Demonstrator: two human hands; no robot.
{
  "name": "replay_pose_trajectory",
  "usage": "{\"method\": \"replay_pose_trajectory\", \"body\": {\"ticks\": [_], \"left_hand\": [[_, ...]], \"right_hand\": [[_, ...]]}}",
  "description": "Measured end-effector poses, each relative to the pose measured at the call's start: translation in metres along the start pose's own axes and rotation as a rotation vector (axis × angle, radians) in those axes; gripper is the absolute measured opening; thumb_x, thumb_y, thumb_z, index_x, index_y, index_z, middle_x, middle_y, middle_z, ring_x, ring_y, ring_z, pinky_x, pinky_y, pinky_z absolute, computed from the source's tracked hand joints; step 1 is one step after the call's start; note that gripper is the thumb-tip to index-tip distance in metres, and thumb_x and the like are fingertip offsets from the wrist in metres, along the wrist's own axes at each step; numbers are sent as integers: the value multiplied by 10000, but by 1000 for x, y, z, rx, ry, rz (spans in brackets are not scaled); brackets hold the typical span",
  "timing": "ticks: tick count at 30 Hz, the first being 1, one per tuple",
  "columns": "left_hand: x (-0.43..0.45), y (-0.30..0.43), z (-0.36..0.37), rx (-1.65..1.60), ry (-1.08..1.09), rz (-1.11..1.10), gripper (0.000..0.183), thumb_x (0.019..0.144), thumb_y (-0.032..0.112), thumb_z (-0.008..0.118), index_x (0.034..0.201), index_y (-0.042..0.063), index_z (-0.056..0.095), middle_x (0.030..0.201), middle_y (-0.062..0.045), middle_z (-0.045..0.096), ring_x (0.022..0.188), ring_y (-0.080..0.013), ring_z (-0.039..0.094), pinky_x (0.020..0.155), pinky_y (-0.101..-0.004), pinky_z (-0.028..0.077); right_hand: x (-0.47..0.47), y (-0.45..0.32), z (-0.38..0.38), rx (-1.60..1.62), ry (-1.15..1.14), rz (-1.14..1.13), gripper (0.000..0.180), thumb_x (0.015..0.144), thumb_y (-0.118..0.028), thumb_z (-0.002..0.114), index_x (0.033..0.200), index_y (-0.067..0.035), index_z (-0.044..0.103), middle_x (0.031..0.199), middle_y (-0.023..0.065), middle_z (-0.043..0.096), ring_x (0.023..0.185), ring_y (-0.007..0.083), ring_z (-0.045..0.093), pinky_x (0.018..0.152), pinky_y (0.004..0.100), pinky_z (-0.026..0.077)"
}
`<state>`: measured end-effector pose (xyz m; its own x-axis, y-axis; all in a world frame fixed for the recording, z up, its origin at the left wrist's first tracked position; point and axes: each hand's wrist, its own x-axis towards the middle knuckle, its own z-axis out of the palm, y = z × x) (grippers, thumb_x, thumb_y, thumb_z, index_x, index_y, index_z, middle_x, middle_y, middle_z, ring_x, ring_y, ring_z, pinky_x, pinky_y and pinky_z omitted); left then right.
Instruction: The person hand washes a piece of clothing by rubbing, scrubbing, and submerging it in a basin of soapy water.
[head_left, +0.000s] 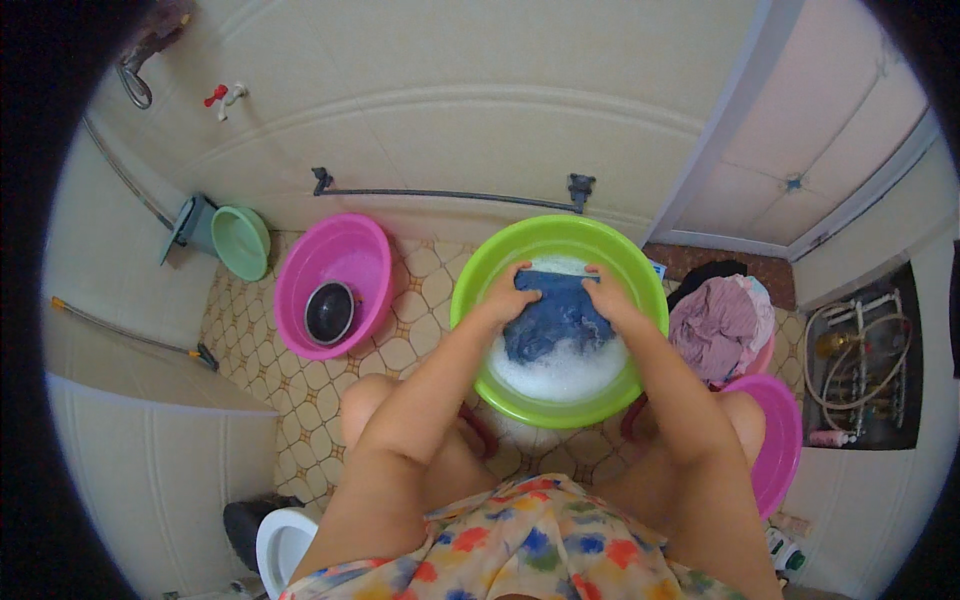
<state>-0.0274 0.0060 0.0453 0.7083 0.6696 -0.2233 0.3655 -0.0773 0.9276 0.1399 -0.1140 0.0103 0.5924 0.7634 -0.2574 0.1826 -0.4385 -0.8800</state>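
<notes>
A large lime-green plastic basin (562, 227) stands on the tiled floor before me, with white suds (559, 375) in it. Blue cloth (559, 319), partly under the foam, is held spread between my hands inside the basin. My left hand (514, 295) grips its upper left corner, with the thumb on top. At the upper right corner my right hand (605, 291) pinches the same cloth. The cloth's lower edge is hidden by suds.
Left stands a pink basin (289, 262) holding a dark round bowl (330, 313), with a green basin (241, 241) beyond. Right lie heaped clothes (716, 322) and another pink basin (780, 442). A metal rail (450, 196) runs along the wall; a toilet (285, 544) is lower left.
</notes>
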Motion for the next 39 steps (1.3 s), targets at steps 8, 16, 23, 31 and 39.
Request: {"method": "replay_pose_trajectory", "body": {"ticks": [8,16,23,31,39], "left_hand": [[13,-11,22,-696,171,-453,436,783,-81,373,1145,137,482,1038,-140,530,894,-244,547,769,-378,476],[20,-27,41,-1058,56,-557,299,852,315,421,1035,106,533,978,-148,555,880,-259,559,743,-445,477],[15,-23,11,-1127,-272,-568,431,864,460,407,980,69,547,940,-142,578,868,-254,557,767,-401,453],[-4,-4,38,-888,-80,-453,418,882,449,375,957,75,549,905,-117,587,830,-245,555,759,-397,434],[16,-34,51,-588,174,-360,207,872,302,456,908,115,538,823,-76,552,657,-175,520,601,-307,443]], "right_hand": [[0,14,23,-579,-277,-143,464,779,-306,578,1123,-10,482,986,242,567,923,390,540,819,418,411],[-6,0,48,-238,161,-46,347,772,-270,578,964,13,522,1026,220,539,967,378,509,809,429,408],[-68,-72,69,-122,99,-612,164,765,-194,592,804,-50,526,807,174,501,773,357,505,662,424,409],[-50,-52,61,-344,177,-602,175,805,-228,516,771,-57,518,801,169,545,679,382,547,598,466,433],[-17,-19,39,-487,224,-269,297,843,-306,482,860,-10,504,839,217,558,794,371,559,685,458,436]]}}
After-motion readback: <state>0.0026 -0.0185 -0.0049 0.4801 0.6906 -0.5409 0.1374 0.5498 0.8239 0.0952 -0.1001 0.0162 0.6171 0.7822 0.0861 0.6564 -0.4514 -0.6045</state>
